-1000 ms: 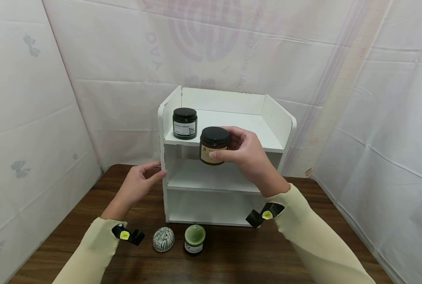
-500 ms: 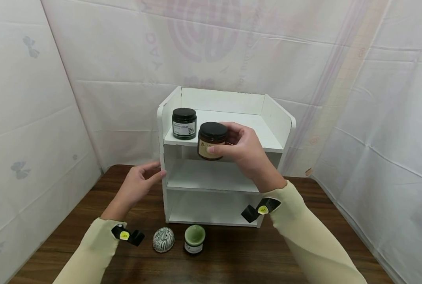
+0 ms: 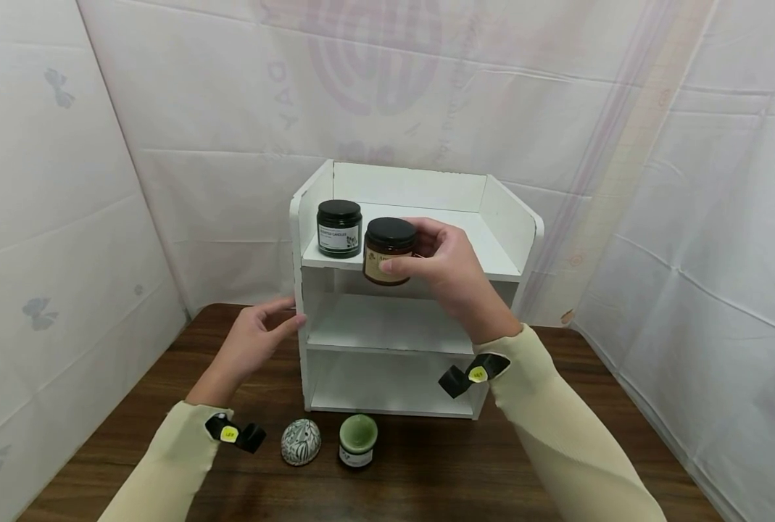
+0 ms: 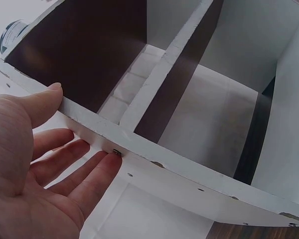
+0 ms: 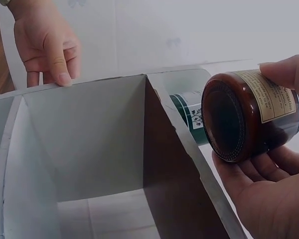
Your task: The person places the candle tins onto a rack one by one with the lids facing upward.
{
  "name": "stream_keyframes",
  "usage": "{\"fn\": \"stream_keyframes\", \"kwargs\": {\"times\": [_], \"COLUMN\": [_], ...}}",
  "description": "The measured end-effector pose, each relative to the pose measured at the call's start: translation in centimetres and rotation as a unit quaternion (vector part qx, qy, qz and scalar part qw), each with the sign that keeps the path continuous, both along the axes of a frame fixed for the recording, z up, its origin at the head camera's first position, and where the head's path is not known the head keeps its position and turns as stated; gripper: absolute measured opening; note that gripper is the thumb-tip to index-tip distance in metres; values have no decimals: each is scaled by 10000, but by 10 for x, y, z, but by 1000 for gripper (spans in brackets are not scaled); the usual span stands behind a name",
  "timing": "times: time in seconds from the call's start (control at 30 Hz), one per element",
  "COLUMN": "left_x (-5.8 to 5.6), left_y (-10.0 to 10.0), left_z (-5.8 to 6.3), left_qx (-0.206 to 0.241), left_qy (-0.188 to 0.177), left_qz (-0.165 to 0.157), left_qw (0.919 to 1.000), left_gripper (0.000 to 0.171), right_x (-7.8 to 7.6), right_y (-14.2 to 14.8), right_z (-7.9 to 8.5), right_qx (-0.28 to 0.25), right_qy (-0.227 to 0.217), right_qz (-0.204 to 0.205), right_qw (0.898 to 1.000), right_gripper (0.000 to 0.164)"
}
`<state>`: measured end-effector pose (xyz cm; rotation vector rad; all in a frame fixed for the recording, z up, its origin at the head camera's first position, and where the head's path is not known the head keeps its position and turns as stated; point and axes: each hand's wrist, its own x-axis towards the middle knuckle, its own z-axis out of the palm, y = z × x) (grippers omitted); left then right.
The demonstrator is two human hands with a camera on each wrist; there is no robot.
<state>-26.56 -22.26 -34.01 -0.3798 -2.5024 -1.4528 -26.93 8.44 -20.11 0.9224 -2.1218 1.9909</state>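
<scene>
My right hand (image 3: 449, 272) grips a brown glass candle jar (image 3: 387, 254) with a black lid and tan label. It holds the jar before the front edge of the top level of a white shelf unit (image 3: 394, 348). In the right wrist view the amber jar (image 5: 249, 114) is tilted, its base toward the camera, thumb on the label, fingers beneath. A dark green candle jar (image 3: 339, 230) stands on the top level, to the left. My left hand (image 3: 253, 341) touches the unit's left side panel; in the left wrist view its thumb meets the front edge and its relaxed fingers (image 4: 102, 181) touch the outer face.
On the brown wooden table (image 3: 243, 486), a patterned dome-shaped object (image 3: 300, 442) and a small green-topped jar (image 3: 357, 438) sit in front of the unit. White sheeting (image 3: 198, 87) hangs behind and on both sides. Raised side panels (image 3: 517, 221) border the top level.
My right hand has raised the brown jar slightly and moved it a little to the left, toward the top level. The left hand stays on the side panel.
</scene>
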Motion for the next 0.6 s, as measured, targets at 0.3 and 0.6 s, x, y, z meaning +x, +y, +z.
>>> {"fn": "stream_keyframes", "kwargs": {"times": [0.3, 0.6], "left_x": [-1, -1], "left_y": [1, 0], "left_z": [-1, -1], "left_qx": [-42, -67], "left_qy": [71, 35], "left_qz": [29, 60], "left_qw": [10000, 10000], "left_gripper": [59, 60], "right_x": [-5, -11], "right_y": [-1, -1], "right_z": [5, 10], "right_qx": [47, 41], "right_qy": [-40, -160], "right_qz": [-73, -142], "right_qw": [10000, 9998], "right_gripper": [55, 54]}}
